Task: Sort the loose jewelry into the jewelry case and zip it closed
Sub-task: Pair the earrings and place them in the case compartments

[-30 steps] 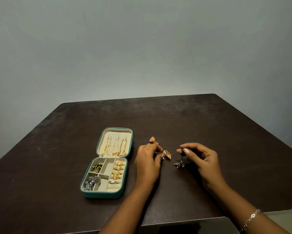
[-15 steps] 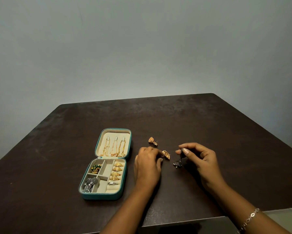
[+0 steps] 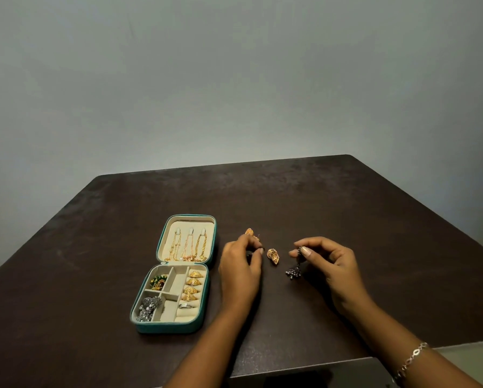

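Dark brown tabletop (image 3: 346, 208). Teal zip-around jewelry case (image 3: 167, 327) open, left of centre toward near edge; gold chains in lid, rings and silver pieces in tray compartments.

Right of case, loose on tabletop:
- far gold filigree earring (image 3: 250, 233), just beyond left hand (image 3: 240, 273)
- near gold filigree earring (image 3: 273, 255), between hands

Right hand (image 3: 335, 267) pinches dark silver dangling earring (image 3: 293, 273) by its top, thumb against forefinger.

Left hand fingers curled down at tabletop, something small and dark at fingertips; grip cannot tell.

One head view looks down, seemingly close, over the table (image 3: 360, 219).
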### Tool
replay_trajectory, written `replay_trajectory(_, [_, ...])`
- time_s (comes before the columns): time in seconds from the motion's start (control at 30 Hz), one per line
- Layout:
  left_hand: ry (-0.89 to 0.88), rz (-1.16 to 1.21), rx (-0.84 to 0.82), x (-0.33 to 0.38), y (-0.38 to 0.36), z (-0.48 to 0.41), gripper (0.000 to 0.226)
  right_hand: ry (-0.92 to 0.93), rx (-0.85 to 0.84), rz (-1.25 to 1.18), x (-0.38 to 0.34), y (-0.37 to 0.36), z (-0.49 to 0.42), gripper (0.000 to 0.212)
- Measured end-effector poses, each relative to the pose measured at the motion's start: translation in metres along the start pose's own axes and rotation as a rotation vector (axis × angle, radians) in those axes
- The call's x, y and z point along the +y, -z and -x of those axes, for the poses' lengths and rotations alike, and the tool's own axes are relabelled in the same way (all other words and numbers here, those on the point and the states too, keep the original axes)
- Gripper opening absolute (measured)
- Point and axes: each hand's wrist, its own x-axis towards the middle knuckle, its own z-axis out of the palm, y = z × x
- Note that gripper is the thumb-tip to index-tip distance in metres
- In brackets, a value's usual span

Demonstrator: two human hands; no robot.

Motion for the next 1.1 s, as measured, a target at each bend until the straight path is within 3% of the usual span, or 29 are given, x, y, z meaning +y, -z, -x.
replay_trajectory(0.2, [0.114, 0.493, -0.073, 0.008, 0.015, -0.002, 0.023, -0.044, -0.014, -0.009, -0.006, 0.000, 0.001, 0.016])
replay_trajectory(0.47, [0.263, 0.840, -0.222, 0.024, 0.044, -0.008, 0.015, -0.129, 0.011, 0.015, -0.039, -0.001, -0.005, 0.013])
replay_trajectory(0.6, [0.299, 0.873, -0.250, 0.027, 0.057, -0.008, 0.013, -0.171, -0.030, 0.050, -0.058, -0.002, -0.004, 0.015])
replay_trajectory(0.77, [0.212, 0.743, -0.269, 0.030, 0.072, -0.009, 0.012, -0.209, -0.021, 0.069, -0.064, -0.006, -0.001, 0.024])
replay_trajectory(0.9, [0.187, 0.783, -0.280, 0.030, 0.087, -0.009, 0.012, -0.222, -0.051, 0.096, -0.064, -0.013, 0.001, 0.029])
replay_trajectory(1.1, [0.108, 0.683, -0.304, 0.025, 0.108, -0.011, 0.011, -0.121, -0.104, 0.205, -0.070, -0.022, 0.006, 0.018])
